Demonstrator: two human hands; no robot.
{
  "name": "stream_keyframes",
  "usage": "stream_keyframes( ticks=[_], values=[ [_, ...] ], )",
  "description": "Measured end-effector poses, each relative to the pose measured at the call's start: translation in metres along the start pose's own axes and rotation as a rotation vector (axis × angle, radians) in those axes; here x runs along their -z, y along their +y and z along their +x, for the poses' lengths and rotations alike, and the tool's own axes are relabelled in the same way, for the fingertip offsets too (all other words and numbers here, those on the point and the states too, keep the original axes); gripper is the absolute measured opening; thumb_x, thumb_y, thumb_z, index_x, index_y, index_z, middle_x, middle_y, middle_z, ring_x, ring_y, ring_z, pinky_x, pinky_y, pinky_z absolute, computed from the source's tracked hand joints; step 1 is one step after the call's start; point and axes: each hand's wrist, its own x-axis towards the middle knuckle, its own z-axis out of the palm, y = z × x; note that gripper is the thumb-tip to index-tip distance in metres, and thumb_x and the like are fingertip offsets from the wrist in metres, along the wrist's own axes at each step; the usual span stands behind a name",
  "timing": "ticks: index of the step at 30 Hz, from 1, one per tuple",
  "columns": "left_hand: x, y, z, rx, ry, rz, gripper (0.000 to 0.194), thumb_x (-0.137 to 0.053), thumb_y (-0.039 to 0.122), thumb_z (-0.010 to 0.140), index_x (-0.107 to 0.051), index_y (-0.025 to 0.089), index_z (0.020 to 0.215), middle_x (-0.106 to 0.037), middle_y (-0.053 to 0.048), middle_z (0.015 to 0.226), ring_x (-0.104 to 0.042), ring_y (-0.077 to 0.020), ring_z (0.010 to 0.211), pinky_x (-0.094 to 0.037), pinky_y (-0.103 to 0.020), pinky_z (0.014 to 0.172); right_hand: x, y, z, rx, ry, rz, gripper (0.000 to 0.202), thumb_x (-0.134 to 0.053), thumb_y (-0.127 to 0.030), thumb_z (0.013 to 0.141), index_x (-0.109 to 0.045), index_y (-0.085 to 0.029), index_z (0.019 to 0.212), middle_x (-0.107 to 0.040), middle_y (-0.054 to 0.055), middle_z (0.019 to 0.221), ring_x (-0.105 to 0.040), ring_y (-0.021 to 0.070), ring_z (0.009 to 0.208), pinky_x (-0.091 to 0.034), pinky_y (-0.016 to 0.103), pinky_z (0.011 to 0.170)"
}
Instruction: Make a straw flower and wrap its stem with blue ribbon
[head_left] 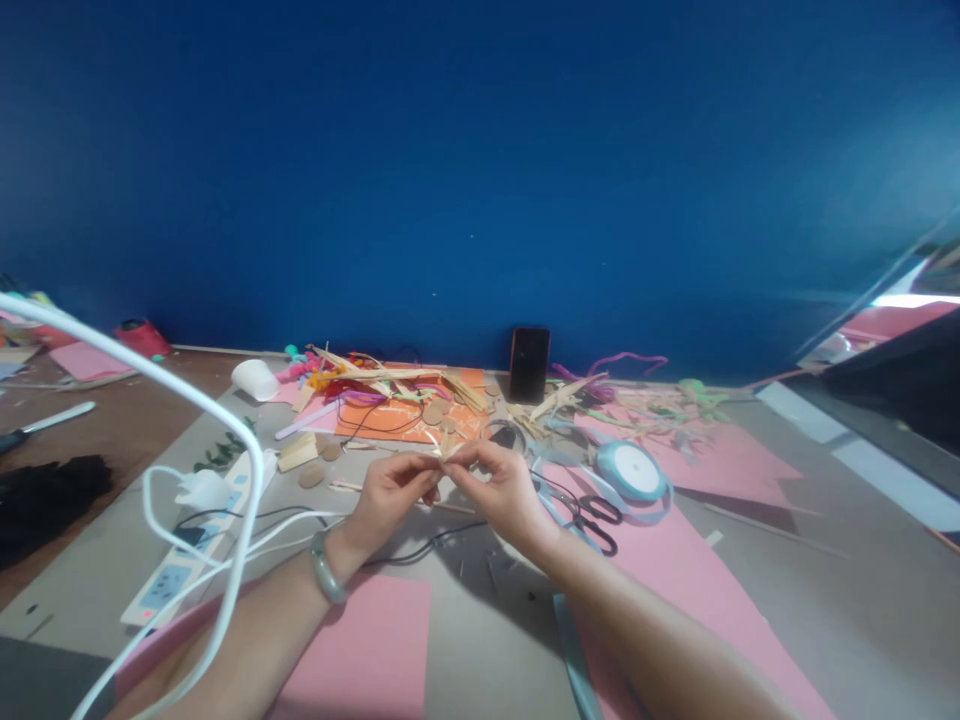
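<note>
the left hand (391, 492) and right hand (501, 490) meet above the grey tabletop (491, 665), thumbs and forefingers pinching a small straw-coloured strip (448, 440) that pokes up between them. black-handled scissors (580, 520) and a spool of pale blue ribbon (632, 470) lie right of the right hand, while a dark phone (529, 365) stands by the blue wall (480, 180).

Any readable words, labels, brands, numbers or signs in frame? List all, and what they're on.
Nothing legible.
Orange paper-like sheet with pale marks: too blurred to read.
Light-blue round ribbon spool, white centre: no readable print.
White rectangular plastic power strip: any markings too small to read.
</note>
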Motion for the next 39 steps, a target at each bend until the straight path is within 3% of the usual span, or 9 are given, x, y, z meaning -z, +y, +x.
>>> stream_keyframes(
  ticks=[8, 14, 19, 30, 39],
  values=[
    [-0.001, -0.002, 0.0, 0.012, 0.071, 0.061, 0.022, -0.067, 0.035, 0.077, -0.065, 0.013, 0.079, -0.057, 0.001, 0.056, -0.052, -0.0101, 0.051, -0.043, -0.022, 0.051, -0.001, -0.004, -0.001, -0.004, -0.035, -0.038, 0.01, -0.064, -0.02, 0.077, -0.067, -0.018, 0.067, -0.07, 0.003, 0.066, -0.065, 0.0164, 0.064, -0.05, 0.027, 0.064],
    [-0.001, -0.002, 0.001, -0.031, 0.077, 0.102, 0.023, -0.064, 0.036, 0.08, -0.062, 0.014, 0.078, -0.052, 0.002, 0.059, -0.046, -0.0086, 0.052, -0.038, -0.02, 0.051, -0.004, -0.004, -0.004, 0.019, -0.015, -0.021, 0.007, -0.064, -0.016, 0.075, -0.07, -0.018, 0.078, -0.073, 0.005, 0.076, -0.068, 0.018, 0.072, -0.052, 0.028, 0.069],
    [0.0, -0.001, 0.003, -0.021, 0.123, 0.083, 0.021, -0.064, 0.036, 0.08, -0.061, 0.015, 0.082, -0.059, 0.0, 0.072, -0.043, -0.0071, 0.054, -0.034, -0.019, 0.05, -0.004, -0.005, -0.004, 0.072, -0.06, -0.019, 0.017, -0.063, -0.014, 0.075, -0.072, -0.019, 0.089, -0.074, 0.005, 0.085, -0.069, 0.0181, 0.077, -0.053, 0.03, 0.074],
    [0.0, -0.003, 0.004, 0.018, 0.031, 0.006, 0.02, -0.06, 0.034, 0.084, -0.054, 0.016, 0.079, -0.053, 0.003, 0.071, -0.041, -0.0052, 0.05, -0.033, -0.019, 0.049, 0.007, -0.003, 0.007, -0.197, -0.018, 0.089, 0.016, -0.066, -0.027, 0.075, -0.073, -0.015, 0.083, -0.075, 0.007, 0.08, -0.069, 0.0195, 0.075, -0.054, 0.03, 0.071],
    [-0.002, 0.002, 0.003, 0.095, -0.016, -0.028, 0.02, -0.062, 0.033, 0.082, -0.055, 0.016, 0.078, -0.047, 0.006, 0.054, -0.041, -0.0062, 0.047, -0.032, -0.02, 0.05, 0.002, -0.002, 0.006, -0.259, -0.132, 0.195, 0.014, -0.068, -0.028, 0.074, -0.07, -0.015, 0.074, -0.07, 0.003, 0.073, -0.064, 0.016, 0.07, -0.049, 0.027, 0.07]
  ],
)
